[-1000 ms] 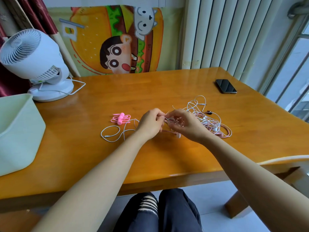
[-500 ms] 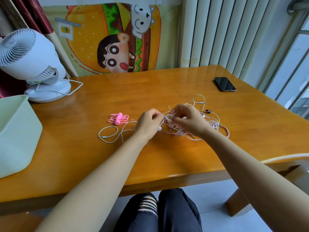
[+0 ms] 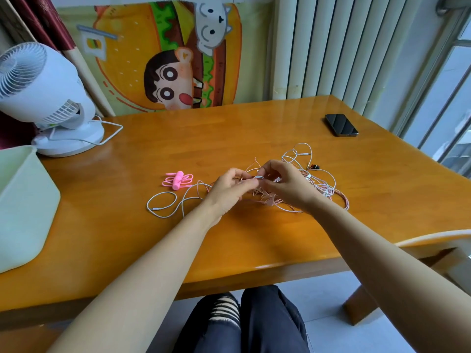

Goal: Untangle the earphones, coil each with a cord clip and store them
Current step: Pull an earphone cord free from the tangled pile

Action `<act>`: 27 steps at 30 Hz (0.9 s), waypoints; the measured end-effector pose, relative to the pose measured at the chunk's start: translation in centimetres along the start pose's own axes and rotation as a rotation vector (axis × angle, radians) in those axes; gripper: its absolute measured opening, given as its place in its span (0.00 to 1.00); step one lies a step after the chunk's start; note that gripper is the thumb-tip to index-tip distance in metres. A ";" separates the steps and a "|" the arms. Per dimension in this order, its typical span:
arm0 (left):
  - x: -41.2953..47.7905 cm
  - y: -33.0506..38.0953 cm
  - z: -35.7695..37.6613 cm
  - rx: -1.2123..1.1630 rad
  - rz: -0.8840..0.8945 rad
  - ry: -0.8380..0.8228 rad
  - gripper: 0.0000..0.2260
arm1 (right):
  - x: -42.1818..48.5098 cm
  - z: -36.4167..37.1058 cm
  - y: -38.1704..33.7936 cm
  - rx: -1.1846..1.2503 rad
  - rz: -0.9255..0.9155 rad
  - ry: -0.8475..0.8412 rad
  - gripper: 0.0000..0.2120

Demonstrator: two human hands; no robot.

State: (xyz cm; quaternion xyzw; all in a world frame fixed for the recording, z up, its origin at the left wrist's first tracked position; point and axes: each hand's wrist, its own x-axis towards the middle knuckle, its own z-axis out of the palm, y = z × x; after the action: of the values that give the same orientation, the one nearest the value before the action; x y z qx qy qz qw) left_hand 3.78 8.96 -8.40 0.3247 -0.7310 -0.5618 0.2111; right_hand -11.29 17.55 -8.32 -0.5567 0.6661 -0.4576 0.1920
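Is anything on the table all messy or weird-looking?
Yes: the tangle of thin white and pink earphone cords sprawls knotted across the middle of the glossy wooden table, with loops trailing both ways. The left hand and right hand pinch it. Beside it, the pink coiled earphone bundle looks neat in its clip.

Bright, even daylight comes in from the window [image 3: 453, 98] on the right. The glossy table [image 3: 229, 138] shows pale glare along its far half and front edge. Faint, soft shadows lie under the left hand [image 3: 226, 192] and right hand [image 3: 288, 187]. The wide lens bows the radiator [image 3: 331, 47] and fan [image 3: 38, 80]. The thin earphone cords [image 3: 327, 192] look slightly soft.
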 end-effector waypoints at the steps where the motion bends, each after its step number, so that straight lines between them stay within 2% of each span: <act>1: 0.1 -0.3 0.0 0.031 0.068 -0.003 0.06 | 0.0 0.0 -0.1 -0.005 -0.018 0.009 0.02; 3: 0.5 -0.8 0.1 0.139 0.176 0.068 0.06 | 0.1 -0.2 -0.1 -0.024 -0.045 0.038 0.05; 6: 0.8 -0.9 0.0 0.101 0.209 0.186 0.06 | 0.2 -0.6 -0.1 -0.161 -0.056 0.042 0.13; 9: 0.8 -0.6 0.3 0.058 0.190 0.229 0.07 | 0.0 -0.8 0.0 -0.248 -0.048 0.089 0.11; 11: 0.5 -0.2 0.7 0.006 0.152 0.232 0.10 | -0.1 -0.9 -0.1 -0.065 0.008 0.125 0.11; 14: 0.3 0.2 0.7 -0.017 0.135 0.179 0.11 | -0.2 -1.6 -0.1 0.363 0.122 0.136 0.16; 16: 0.1 0.3 0.7 0.013 0.118 0.134 0.11 | -0.2 -2.2 0.2 0.453 0.131 0.142 0.18; 22: 0.6 -0.2 0.9 0.050 0.131 0.112 0.07 | -0.4 -1.9 -0.3 0.385 0.102 0.067 0.16; 25: 0.7 -0.3 0.8 0.013 0.216 0.188 0.06 | -0.7 -1.7 -0.6 0.183 0.096 0.031 0.13; 27: 0.9 -0.4 0.7 -0.036 0.267 0.260 0.06 | -0.9 -1.4 -0.3 0.087 0.093 0.001 0.06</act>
State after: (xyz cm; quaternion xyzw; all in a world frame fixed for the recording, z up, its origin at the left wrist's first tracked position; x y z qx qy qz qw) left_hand 2.80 8.70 -9.00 0.2908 -0.7239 -0.4952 0.3823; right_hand -11.90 18.97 -7.57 -0.5160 0.6710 -0.4769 0.2367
